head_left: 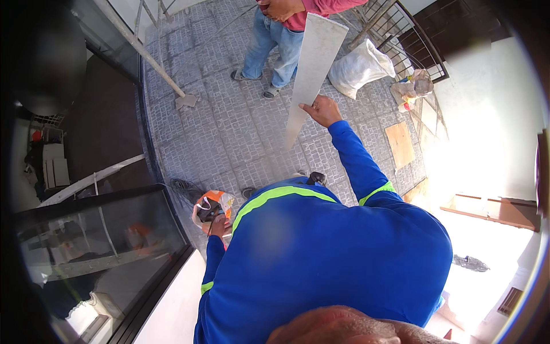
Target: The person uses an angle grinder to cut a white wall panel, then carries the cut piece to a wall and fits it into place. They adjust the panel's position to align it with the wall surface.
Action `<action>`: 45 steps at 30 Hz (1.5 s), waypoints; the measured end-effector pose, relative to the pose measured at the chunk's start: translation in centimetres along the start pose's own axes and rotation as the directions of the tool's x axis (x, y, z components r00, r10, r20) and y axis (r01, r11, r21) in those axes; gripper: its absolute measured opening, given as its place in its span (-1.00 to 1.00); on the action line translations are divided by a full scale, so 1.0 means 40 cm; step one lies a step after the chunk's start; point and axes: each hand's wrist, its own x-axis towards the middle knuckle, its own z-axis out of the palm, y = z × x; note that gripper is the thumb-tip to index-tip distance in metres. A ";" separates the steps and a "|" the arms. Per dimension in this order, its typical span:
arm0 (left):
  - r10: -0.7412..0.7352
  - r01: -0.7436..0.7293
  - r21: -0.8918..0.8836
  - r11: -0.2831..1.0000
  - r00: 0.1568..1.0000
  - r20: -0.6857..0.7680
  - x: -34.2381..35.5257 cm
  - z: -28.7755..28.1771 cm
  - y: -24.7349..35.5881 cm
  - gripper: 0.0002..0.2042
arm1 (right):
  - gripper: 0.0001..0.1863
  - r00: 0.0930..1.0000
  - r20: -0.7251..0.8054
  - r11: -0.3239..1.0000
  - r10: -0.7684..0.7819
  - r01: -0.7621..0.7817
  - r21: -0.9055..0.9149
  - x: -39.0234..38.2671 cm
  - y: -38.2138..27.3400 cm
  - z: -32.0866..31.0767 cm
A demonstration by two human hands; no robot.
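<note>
My right hand [322,110] is raised ahead of my body, thumb and fingers closed on the edge of a long tapered strip of grey-white board [319,54]. The board stands at a slant, its wide end far and its narrow end near. Low on the left, my left hand [217,225] is at the near edge of an orange and white bag [227,202] holding dark items. Its fingers look closed around something thin and dark, too small to make out. Blue sleeves with yellow-green bands cover both arms.
Another person in a pink top and jeans [272,49] stands just beyond the board. A full white sack [361,67] and a paper bag [423,83] sit at the right. A pole [143,49] stands left. Glass panels [109,241] line the left side; a brown flat piece [400,144] lies right.
</note>
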 end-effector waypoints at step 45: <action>-0.280 -0.624 0.197 0.757 -0.038 0.959 -0.074 1.573 1.182 -0.28 | -0.80 0.414 -0.556 0.561 0.721 0.122 0.818 -0.858 0.528 -0.341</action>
